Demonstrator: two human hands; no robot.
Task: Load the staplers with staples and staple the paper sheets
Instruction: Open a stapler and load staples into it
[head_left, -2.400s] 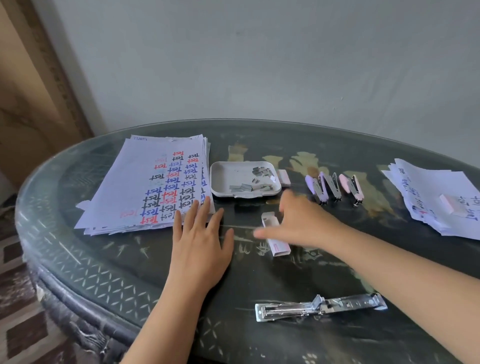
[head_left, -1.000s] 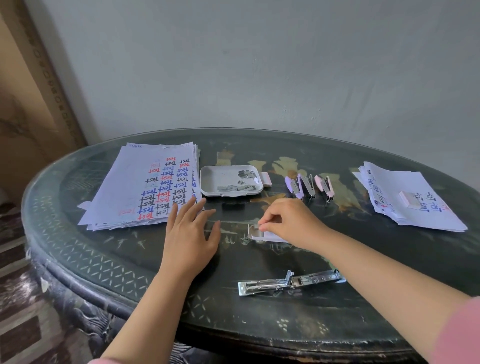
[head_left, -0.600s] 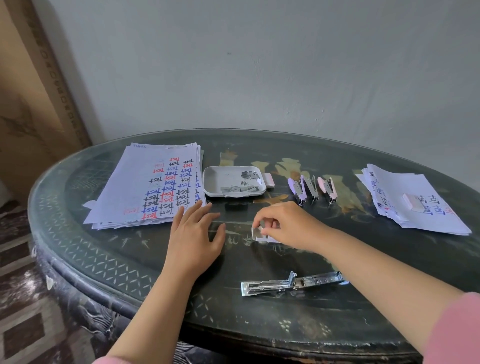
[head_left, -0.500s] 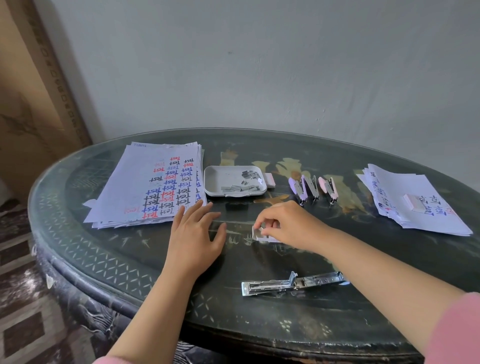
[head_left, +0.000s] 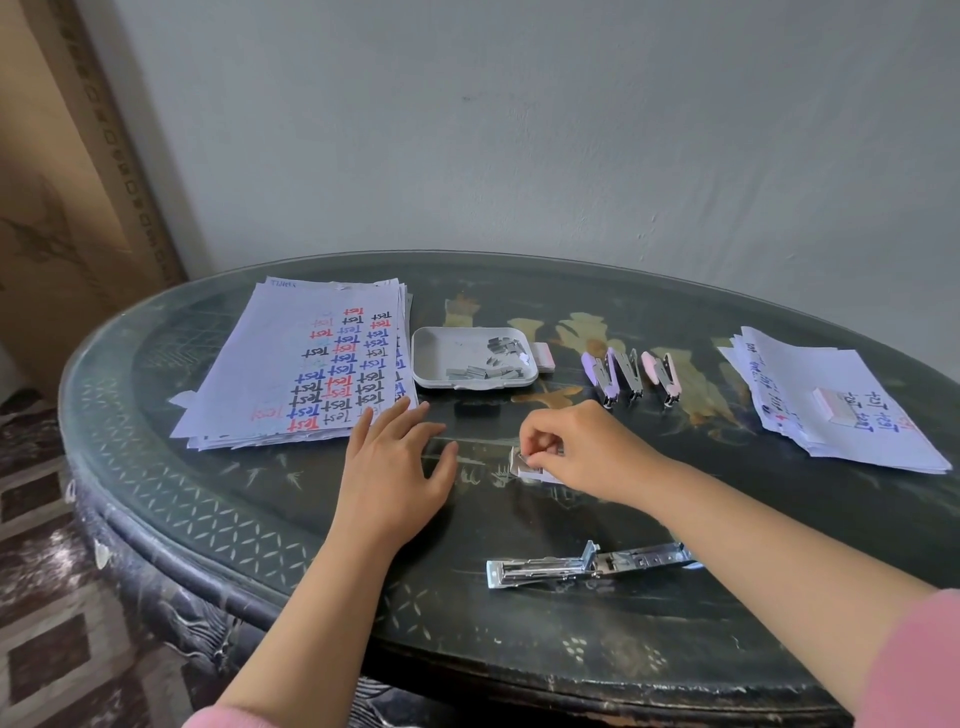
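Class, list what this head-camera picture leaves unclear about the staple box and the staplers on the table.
1. Staple box: head view; the right hand pinching it covers most of it, so its contents are hidden.
2. Silver stapler: head view; the right forearm cuts off its right end.
3. Small staplers: head view; too small to tell whether they hold staples.

The staple box (head_left: 525, 469) is largely covered by the right hand (head_left: 576, 447), and whatever is pinched at its left end cannot be made out. The right end of the metal stapler (head_left: 571, 565) is hidden behind the right forearm. The pink box (head_left: 544, 357) is partly screened by the tray (head_left: 441, 353), and the staples (head_left: 480, 372) in it are too small to be counted. The table (head_left: 519, 649) is cut off at the right and bottom edges, as are both arms.
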